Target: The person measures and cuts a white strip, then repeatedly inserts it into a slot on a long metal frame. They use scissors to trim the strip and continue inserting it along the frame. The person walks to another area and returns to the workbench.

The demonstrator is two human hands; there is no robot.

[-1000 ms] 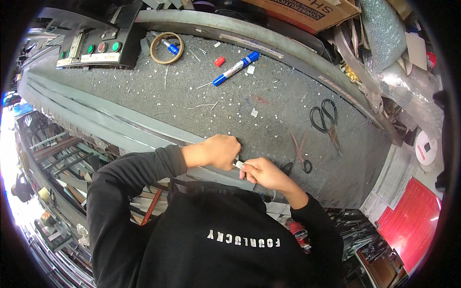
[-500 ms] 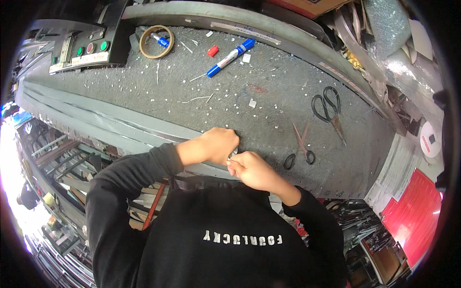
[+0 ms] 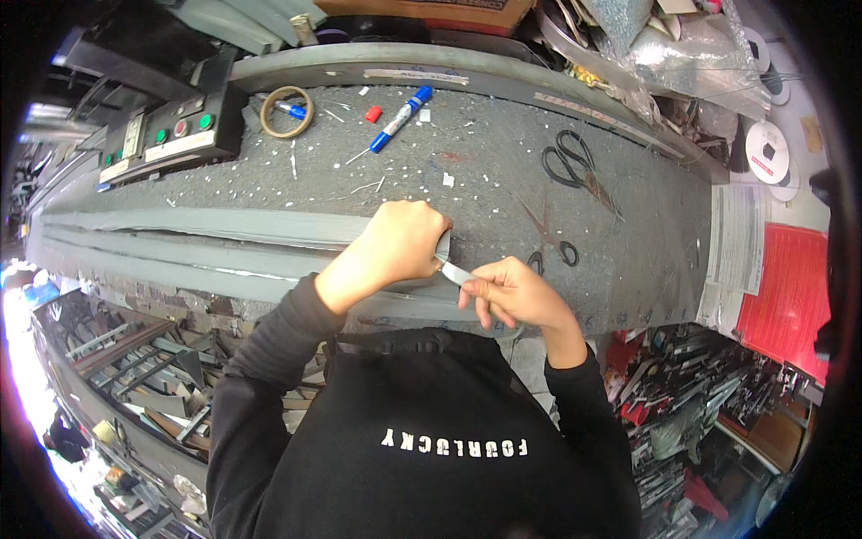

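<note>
Long grey profiles (image 3: 224, 261) stretch across the front of the grey-covered bench. My left hand (image 3: 401, 241) is closed around the right end of one, its fingers mostly hidden under the fist. A short pale strip (image 3: 456, 273) spans from that end to my right hand (image 3: 521, 294), which pinches it between thumb and forefinger, the other fingers hanging loosely curled. What the strip is made of cannot be made out. Just beyond my right hand lie open scissors with black handles (image 3: 564, 252).
Black-handled shears (image 3: 569, 165), a blue-and-white marker (image 3: 401, 119), a red cap (image 3: 373, 114) and a tape roll (image 3: 287, 112) lie on the bench among white scraps. A button control box (image 3: 184, 130) stands at the far left. A raised metal rail (image 3: 503, 88) borders the back.
My right hand has drawn away rightward from my left, and the pale strip now shows between them. My left hand stays closed at the profile end. The whole view has shifted.
</note>
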